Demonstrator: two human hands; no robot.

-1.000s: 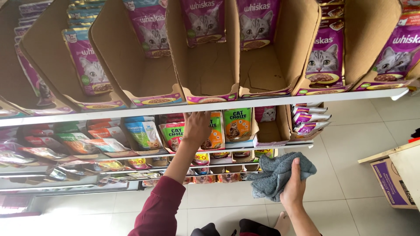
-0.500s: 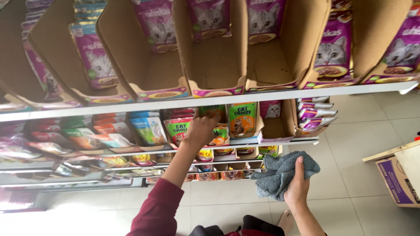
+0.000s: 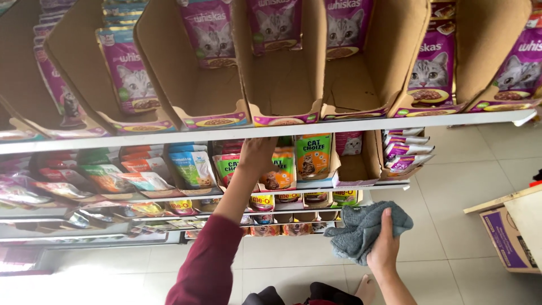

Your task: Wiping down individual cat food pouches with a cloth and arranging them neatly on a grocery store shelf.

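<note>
The big white shelf [image 3: 350, 125] runs across the top, and cardboard boxes [image 3: 282, 73] sit on it with purple cat food pouches [image 3: 214, 34] standing inside. Some of the boxes look nearly bare. Under it is a lower shelf [image 3: 361, 184] packed with bright pouches in orange, green and blue. The floor [image 3: 463, 169] far below is pale tile, and a brown cardboard carton [image 3: 508, 237] sits at the right edge. The left hand [image 3: 257, 155], on an arm in a dark red sleeve [image 3: 206, 271], reaches up into the lower shelf and rests on the pouches near an orange pouch [image 3: 278, 175], just beside a green pouch [image 3: 313, 155]. Its fingers curl over the tops, but the top shelf hides part of them, so I cannot tell if it grips one. I think it is best to move slowly here, one pouch at a time, so the row does not tip over. The right hand [image 3: 385, 248] hangs lower, out in front of the shelves, and it is closed tight around a grey cloth [image 3: 364, 229]. The cloth is soft and crumpled, a dusty blue-grey, and it bunches out to the left of the hand, not touching any shelf.
</note>
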